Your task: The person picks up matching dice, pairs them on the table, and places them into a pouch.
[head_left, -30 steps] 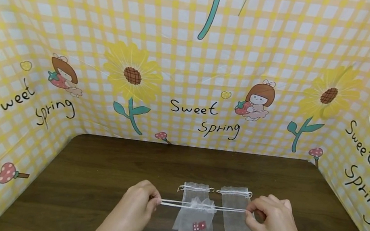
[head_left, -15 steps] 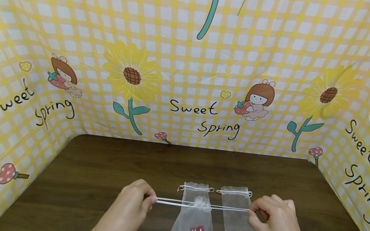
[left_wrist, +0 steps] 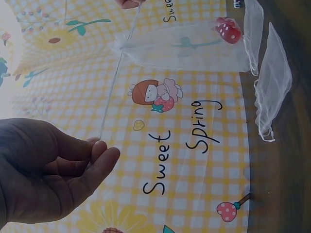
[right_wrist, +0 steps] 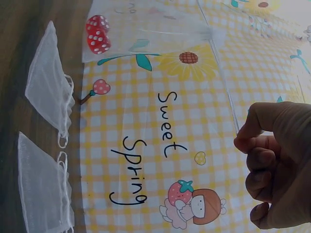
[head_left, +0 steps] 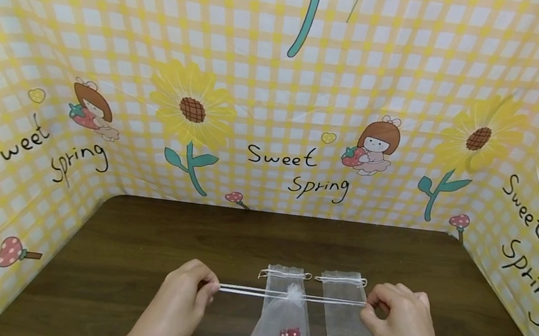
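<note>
A sheer white drawstring bag [head_left: 269, 324] hangs between my hands, its neck gathered into a tight ruffle. Two red dice [right_wrist: 98, 42] with white dots sit at its bottom. My left hand [head_left: 186, 291] pinches one end of the white drawstring [left_wrist: 108, 104] between thumb and fingers. On the other side, my right hand [head_left: 399, 320] pinches the opposite end, other fingers curled. The cord runs taut and nearly level between them. In the right wrist view, the bag is clear of the table.
Two more sheer drawstring bags lie flat on the dark wooden table [head_left: 173, 229]: one bag [head_left: 279, 282] partly behind the hanging one, the other bag [head_left: 345, 329] close to my right hand. A yellow checked cloth [head_left: 282, 93] encloses the table's back and sides.
My left hand has moved left, pulling the cord longer on that side. The bag's neck has cinched from a wide gather to a small bunch. My right hand has barely shifted.
</note>
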The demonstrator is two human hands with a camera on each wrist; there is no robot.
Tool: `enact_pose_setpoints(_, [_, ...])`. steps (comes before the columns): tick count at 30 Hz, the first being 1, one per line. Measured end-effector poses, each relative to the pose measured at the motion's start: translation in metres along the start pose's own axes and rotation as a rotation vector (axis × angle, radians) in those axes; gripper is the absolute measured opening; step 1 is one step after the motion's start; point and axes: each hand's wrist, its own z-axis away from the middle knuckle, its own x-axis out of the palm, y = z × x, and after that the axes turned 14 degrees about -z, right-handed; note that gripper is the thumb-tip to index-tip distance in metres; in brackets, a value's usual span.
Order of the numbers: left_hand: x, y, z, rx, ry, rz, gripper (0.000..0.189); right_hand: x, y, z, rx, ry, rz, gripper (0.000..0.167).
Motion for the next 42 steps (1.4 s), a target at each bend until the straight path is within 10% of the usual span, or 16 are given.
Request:
enact_pose_setpoints(15, [0.005, -0.002, 0.002, -0.052, 0.087, -0.005, 0.02, 0.016, 0.002, -0.004, 0.074, 0.019, 0.02, 0.029])
enact_pose_setpoints(25, [-0.008, -0.022, 0.007, -0.155, 0.098, -0.122, 0.02, 0.034, -0.006, -0.009, -0.045, -0.059, -0.101, 0.035])
enact_pose_setpoints(42, [-0.032, -0.1, 0.007, -0.385, -0.34, -0.17, 0.018, 0.104, -0.027, -0.013, -0.176, -0.381, -0.192, 0.021])
